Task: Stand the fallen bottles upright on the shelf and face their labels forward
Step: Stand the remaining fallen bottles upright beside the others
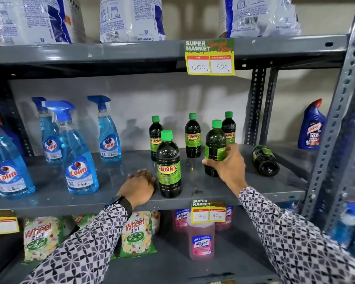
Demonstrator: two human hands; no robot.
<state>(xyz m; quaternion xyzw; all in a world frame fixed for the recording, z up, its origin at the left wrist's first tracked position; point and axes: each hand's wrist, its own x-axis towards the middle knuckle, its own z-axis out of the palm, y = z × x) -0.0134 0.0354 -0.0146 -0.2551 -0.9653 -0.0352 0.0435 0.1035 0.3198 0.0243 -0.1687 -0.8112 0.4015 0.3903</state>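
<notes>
Several dark Sunny bottles with green caps stand on the grey middle shelf. My right hand grips one upright bottle around its lower half; its label is turned to the side. The front bottle stands with its label facing forward. My left hand rests flat on the shelf just left of it, holding nothing. Three more bottles stand behind with labels forward. One bottle lies on its side at the shelf's right, its base toward me.
Blue Colin spray bottles fill the shelf's left half. A Harpic bottle stands on the neighbouring shelf to the right. A slotted steel upright borders the right. Detergent bags sit above; Wheel packs and pink Lizol bottles sit below.
</notes>
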